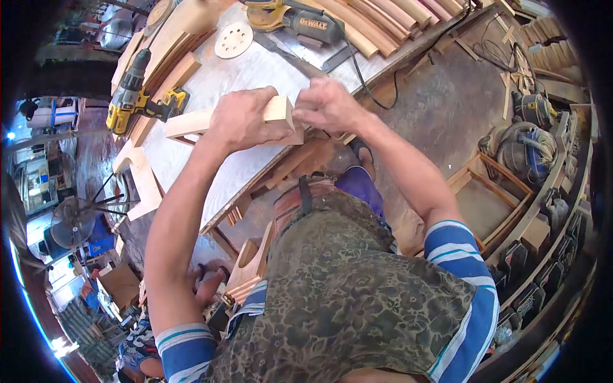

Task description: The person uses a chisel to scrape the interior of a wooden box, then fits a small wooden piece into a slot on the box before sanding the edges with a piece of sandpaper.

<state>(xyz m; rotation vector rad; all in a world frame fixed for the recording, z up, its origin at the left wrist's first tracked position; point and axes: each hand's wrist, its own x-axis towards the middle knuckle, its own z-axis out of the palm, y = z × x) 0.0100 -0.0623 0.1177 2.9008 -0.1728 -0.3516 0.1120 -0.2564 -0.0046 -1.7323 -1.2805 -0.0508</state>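
Observation:
My left hand [244, 118] is wrapped over a pale wooden piece [278, 112] with a squared end, held at the edge of the white-topped workbench [211, 191]. Close to that squared end, my right hand [327, 105] has its fingers curled and is slightly blurred. Whatever its fingers may hold is too small to make out. Behind the hands lie a flat dark tool [287, 54] and a round sanding disc [234, 40] with holes.
A yellow drill [131, 99] stands at the left, and a DeWalt power tool [310, 25] with a black cable lies at the back. Wooden strips [377, 25] are stacked behind. On the floor at the right is a wooden frame [495, 198]. A fan [73, 222] stands left.

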